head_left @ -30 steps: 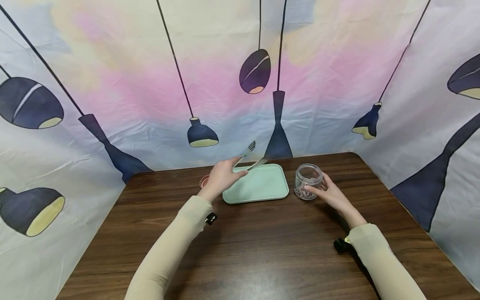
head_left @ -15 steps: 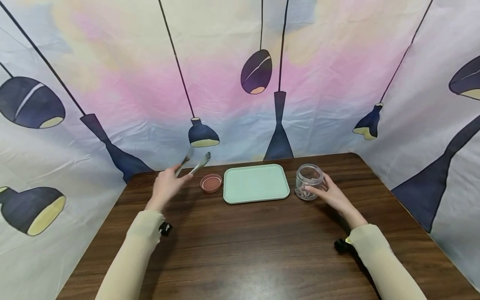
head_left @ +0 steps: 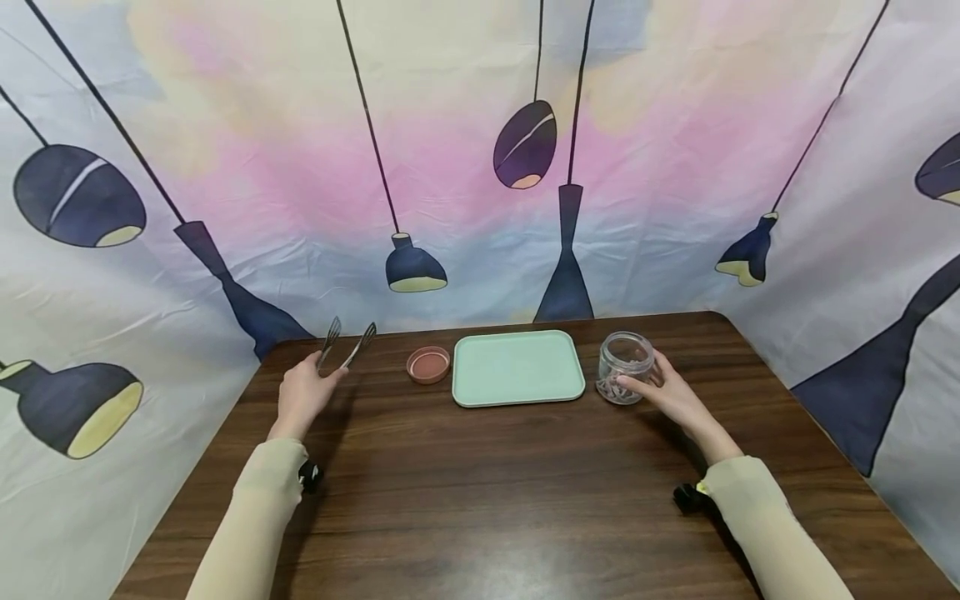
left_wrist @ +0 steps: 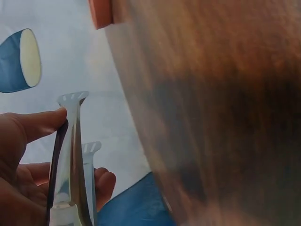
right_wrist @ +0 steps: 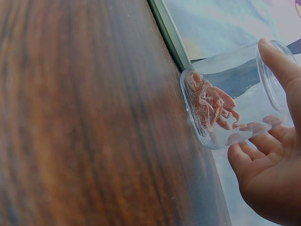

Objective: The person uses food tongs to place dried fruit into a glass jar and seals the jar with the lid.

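At the table's far left, my left hand (head_left: 303, 396) grips metal tongs (left_wrist: 70, 165), its thumb on one arm and fingers on the other. The tongs' slotted tips stand apart with nothing between them. Over on the right, my right hand (head_left: 675, 400) holds a clear open jar (head_left: 626, 354), thumb on one side and fingers on the other. The jar stands upright on the table. Pinkish-brown dried strips (right_wrist: 211, 103) lie in its bottom; I cannot tell exactly what they are.
A pale green tray (head_left: 517, 368) lies left of the jar. Left of the tray sits a round reddish-brown lid (head_left: 428, 365). All stand near the back edge of the brown wooden table (head_left: 495, 483), before a cloth backdrop (head_left: 465, 83) printed with lamps.
My left hand has carried the tongs from above the tray leftwards past the lid, which is now uncovered. The right hand and jar have stayed in place.
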Motion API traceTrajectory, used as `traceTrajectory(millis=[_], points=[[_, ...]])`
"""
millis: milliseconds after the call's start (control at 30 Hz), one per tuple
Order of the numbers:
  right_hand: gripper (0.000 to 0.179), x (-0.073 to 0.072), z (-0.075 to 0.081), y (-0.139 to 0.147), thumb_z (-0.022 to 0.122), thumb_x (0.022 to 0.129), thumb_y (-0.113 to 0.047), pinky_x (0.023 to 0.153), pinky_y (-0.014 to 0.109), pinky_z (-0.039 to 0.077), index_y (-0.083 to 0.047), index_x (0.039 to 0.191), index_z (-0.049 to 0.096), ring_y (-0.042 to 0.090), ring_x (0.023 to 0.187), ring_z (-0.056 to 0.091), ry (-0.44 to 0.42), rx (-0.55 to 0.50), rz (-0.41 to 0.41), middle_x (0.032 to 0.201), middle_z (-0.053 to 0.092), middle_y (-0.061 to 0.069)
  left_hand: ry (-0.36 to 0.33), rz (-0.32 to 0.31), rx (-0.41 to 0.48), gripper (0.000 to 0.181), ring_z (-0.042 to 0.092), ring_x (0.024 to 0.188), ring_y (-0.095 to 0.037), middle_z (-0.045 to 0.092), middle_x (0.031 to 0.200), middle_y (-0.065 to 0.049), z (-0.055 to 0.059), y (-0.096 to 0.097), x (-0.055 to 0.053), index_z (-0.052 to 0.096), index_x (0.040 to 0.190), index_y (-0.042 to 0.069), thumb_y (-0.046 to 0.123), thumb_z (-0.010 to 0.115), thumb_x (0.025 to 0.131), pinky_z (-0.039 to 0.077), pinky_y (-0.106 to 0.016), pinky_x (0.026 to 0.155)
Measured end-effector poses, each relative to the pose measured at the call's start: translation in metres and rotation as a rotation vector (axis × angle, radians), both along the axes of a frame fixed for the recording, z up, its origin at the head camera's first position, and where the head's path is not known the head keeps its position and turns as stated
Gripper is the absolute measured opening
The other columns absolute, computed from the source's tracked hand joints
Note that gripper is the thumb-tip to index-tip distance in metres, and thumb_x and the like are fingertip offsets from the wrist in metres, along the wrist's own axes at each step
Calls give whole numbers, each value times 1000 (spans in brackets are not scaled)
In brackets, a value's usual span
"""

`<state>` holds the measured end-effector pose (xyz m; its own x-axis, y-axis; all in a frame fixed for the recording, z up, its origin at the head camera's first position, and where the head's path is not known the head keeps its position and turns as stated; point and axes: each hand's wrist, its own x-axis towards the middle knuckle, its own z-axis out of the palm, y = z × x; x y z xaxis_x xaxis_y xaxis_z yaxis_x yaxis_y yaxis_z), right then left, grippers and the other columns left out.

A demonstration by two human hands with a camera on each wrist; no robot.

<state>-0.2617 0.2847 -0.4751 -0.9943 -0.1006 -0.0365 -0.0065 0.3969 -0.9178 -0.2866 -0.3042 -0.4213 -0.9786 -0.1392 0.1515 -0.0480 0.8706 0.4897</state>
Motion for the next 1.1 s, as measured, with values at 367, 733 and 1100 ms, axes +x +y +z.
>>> traceTrajectory(millis=[367, 733, 1100], points=[[105, 1, 1, -3, 69, 94, -49, 113, 65, 22, -15, 164, -2, 48, 149, 14, -2, 12, -6, 166, 11, 22, -94, 0, 1, 70, 52, 114, -58, 47, 133, -45, -19, -10, -3, 37, 142, -23, 28, 63, 100, 46, -63, 92], [105, -1, 3, -2, 69, 94, -48, 113, 65, 23, -16, 164, -3, 48, 149, 14, 1, 2, -3, 165, 10, 24, -197, -11, 27, 77, 44, 122, -60, 38, 140, -46, -26, -14, -2, 29, 146, -23, 31, 60, 102, 42, -64, 98], [105, 0, 1, -1, 70, 94, -47, 114, 62, 23, -16, 164, -2, 45, 150, 15, -9, -10, -15, 166, 11, 21, -216, -30, 1, 82, 53, 112, -58, 42, 135, -47, -29, -13, -5, 26, 146, -24, 34, 62, 100, 48, -62, 88]])
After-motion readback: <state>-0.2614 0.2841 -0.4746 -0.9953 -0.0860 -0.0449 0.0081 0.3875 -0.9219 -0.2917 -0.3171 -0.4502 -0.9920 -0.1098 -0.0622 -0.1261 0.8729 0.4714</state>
